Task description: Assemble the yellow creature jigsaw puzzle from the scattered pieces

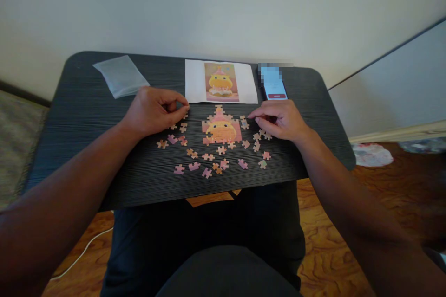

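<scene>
A partly assembled jigsaw puzzle (221, 129) with a yellow character lies on the dark table. My left hand (153, 110) is left of it, thumb and index fingertips together. Whatever they may pinch is too small to make out, and a puzzle piece (186, 115) shows partly just below the thumb. On the other side, my right hand (280, 118) rests low over the table with index finger and thumb apart. Its index fingertip is close beside a bluish puzzle piece (244, 123). Several loose pieces (208, 157) are spread around the assembled part.
Behind the puzzle lies a printed sheet (195, 81) with the same yellow character and a cake. A lit phone (275, 84) sits right of the sheet. A clear plastic bag (121, 76) lies at back left. The table (139, 178) stands against a pale wall.
</scene>
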### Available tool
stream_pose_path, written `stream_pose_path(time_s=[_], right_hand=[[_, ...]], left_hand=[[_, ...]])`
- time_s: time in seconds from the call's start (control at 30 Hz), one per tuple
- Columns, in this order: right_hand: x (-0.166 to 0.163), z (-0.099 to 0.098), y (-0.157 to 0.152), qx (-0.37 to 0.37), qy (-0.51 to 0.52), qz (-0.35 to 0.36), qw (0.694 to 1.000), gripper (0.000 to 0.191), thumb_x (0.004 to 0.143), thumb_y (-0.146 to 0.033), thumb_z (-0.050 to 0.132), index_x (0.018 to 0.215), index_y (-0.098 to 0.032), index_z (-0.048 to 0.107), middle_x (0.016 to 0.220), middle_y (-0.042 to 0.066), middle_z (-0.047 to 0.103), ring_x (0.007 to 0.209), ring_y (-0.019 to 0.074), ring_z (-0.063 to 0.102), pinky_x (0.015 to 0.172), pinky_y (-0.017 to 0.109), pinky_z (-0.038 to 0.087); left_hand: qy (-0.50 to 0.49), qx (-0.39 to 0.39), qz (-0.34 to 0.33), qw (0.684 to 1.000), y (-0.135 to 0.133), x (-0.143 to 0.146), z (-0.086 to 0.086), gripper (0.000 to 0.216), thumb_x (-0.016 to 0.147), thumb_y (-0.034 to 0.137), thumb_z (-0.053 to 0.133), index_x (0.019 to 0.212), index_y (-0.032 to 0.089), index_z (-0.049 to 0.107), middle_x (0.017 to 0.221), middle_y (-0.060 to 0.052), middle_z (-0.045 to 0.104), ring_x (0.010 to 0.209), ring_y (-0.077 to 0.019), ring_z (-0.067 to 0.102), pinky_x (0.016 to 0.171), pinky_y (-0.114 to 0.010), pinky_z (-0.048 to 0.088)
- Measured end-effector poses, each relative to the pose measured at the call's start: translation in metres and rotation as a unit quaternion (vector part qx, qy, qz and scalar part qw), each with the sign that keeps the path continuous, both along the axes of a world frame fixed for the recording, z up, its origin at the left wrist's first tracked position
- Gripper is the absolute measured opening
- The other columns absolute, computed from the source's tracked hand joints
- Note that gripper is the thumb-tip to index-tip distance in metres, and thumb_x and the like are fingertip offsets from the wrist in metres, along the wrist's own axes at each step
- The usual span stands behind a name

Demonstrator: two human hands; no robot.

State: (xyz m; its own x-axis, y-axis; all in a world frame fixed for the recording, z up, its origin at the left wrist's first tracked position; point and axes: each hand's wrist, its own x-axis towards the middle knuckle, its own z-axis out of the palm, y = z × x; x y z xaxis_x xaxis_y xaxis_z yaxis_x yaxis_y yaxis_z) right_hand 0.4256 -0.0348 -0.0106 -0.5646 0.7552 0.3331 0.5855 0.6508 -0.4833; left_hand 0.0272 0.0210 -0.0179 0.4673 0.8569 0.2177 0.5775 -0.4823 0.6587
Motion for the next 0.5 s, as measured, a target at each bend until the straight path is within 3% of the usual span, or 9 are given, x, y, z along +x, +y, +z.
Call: stream_pose_path(time_s=[0.17,0.3,0.5], right_hand=[[-0.004,-0.01,0.004,-0.053,0.015,0.002,0.998,0.027,0.1,-0.032,0.071,0.122,-0.022,0.084,0.084,-0.001,0.077,0.064,0.0114,0.064,0.064,0.03,0.047],[-0.007,-0.011,-0.004,-0.025,-0.021,0.008,0.999,0.032,0.1,-0.034,0.073,0.128,-0.021,0.082,0.077,-0.004,0.069,0.064,0.0118,0.061,0.065,0.03,0.046],[-0.007,-0.013,-0.007,0.014,-0.029,0.008,0.999,0.031,0.102,-0.033,0.069,0.128,-0.022,0.082,0.081,-0.002,0.074,0.066,0.0122,0.064,0.066,0.03,0.048]], left_hand=[[0.019,-0.047,-0.036,0.998,0.005,-0.006,-0.001,0.025,0.092,0.04,0.076,0.103,0.018,0.085,0.058,0.004,0.063,0.049,-0.0094,0.048,0.051,-0.026,0.034],[0.023,-0.1,-0.082,0.991,0.009,-0.012,0.003,0.024,0.092,0.039,0.078,0.103,0.02,0.086,0.062,0.002,0.066,0.051,-0.0096,0.05,0.051,-0.025,0.036],[0.005,-0.197,-0.118,0.973,0.011,-0.016,0.017,0.024,0.091,0.039,0.082,0.102,0.019,0.086,0.064,0.0,0.067,0.054,-0.0107,0.053,0.05,-0.023,0.039]])
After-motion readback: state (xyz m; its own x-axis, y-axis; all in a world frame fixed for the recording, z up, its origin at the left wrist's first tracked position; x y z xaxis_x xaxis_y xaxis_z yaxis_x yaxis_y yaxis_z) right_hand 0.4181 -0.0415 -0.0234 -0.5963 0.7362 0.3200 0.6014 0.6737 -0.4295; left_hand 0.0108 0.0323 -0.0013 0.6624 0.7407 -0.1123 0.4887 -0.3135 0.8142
